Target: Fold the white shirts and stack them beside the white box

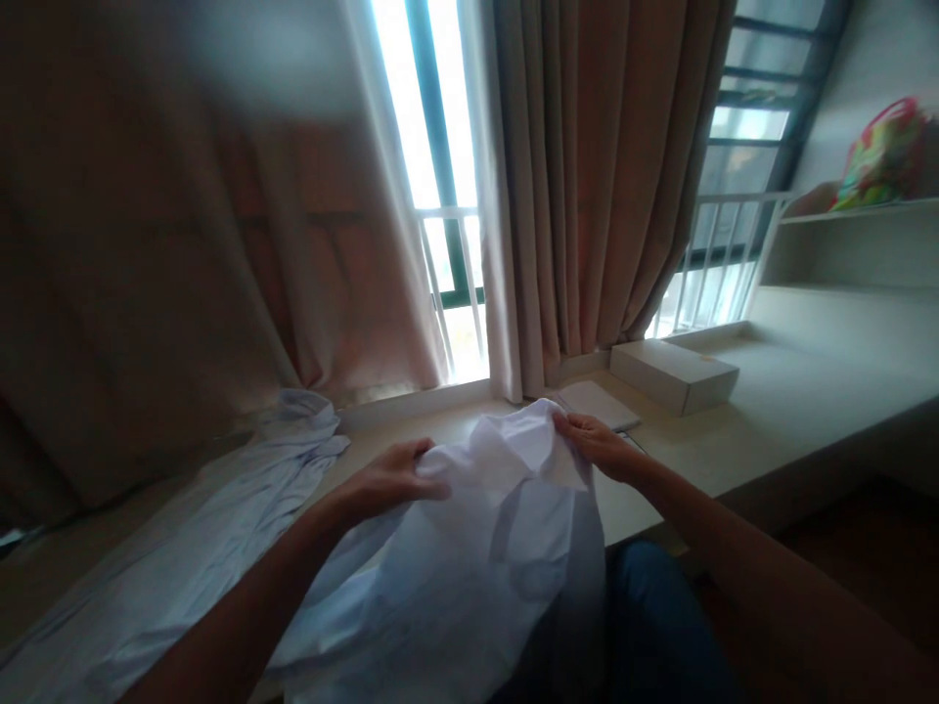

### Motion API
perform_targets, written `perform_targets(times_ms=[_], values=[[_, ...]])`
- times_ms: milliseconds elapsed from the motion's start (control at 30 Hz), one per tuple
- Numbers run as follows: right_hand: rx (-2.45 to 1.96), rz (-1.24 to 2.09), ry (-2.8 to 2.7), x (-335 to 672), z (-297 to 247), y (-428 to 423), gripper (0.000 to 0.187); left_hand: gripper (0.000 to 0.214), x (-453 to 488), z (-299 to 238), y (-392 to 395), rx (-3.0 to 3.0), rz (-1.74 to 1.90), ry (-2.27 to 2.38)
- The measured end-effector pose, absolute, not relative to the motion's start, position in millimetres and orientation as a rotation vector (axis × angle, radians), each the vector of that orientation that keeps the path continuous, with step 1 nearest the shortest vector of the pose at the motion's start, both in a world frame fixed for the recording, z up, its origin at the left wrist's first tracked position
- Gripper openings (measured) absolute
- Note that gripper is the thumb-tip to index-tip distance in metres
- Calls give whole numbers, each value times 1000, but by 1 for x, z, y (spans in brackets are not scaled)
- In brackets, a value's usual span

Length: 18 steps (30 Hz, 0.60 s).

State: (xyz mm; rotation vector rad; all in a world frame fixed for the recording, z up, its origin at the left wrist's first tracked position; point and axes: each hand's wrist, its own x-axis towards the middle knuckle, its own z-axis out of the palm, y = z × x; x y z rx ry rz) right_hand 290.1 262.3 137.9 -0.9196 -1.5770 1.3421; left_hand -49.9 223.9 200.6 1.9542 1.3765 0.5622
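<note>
Faces brown curtains (608, 176) hanging behind and left of the white box (675, 376), parted around a bright window (440, 166). Beneath the box, a pale counter (778, 420); to its right, a shelf (866, 213) bearing a colourful bag (884, 161). Holds a white garment (506, 518) left of the box and nearer, bunched on top, hanging loosely below. Left hand (388, 477) with grip clamped on its upper edge; right hand (598, 445), closer to the box, with grip pinched on a top corner. Just left of the box, a flat booklet (598, 403); well left of the box, a second pale garment (220, 528), spread and rumpled.
</note>
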Motion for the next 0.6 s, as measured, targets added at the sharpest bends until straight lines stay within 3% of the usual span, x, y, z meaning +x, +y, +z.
perform_targets(times_ms=[167,300,500,600], values=[[-897,1278,-1662,285,173,266,60,40,-58,240,224,1887,601,1478],[-714,1333,-1887,286,211,257,46,37,-75,267,231,1951,739,1643],[-1001,312,-2213,299,204,269,33,17,-90,298,230,2247,569,1782],[-1259,59,-2195,316,180,283,28,13,-93,306,227,2445,571,1945]])
